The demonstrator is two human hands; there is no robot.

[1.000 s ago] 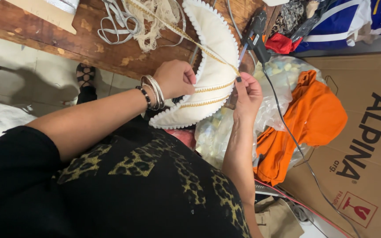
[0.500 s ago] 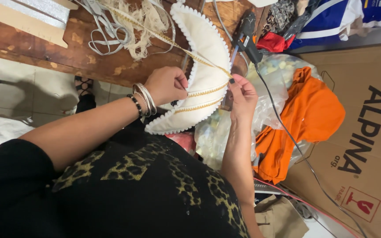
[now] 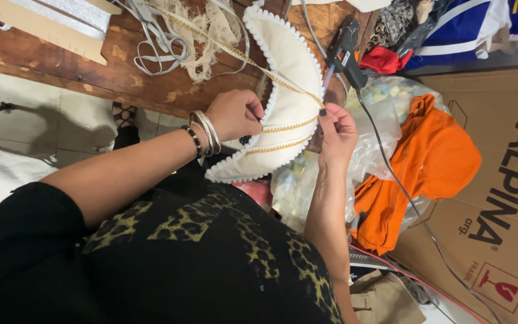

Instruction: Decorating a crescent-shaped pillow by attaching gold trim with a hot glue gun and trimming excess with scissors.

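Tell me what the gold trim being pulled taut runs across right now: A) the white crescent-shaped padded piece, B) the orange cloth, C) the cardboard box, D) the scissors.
A: the gold trim stretches over the white crescent-shaped padded piece, with the right hand pinching it at one edge and the left hand pressing the opposite edge.

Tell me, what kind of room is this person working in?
Probably a home sewing or craft workshop. On the worn wooden table lie a glue gun and loose cord, and both hands press gold braid onto a white padded crescent piece. Fabric is piled nearby.
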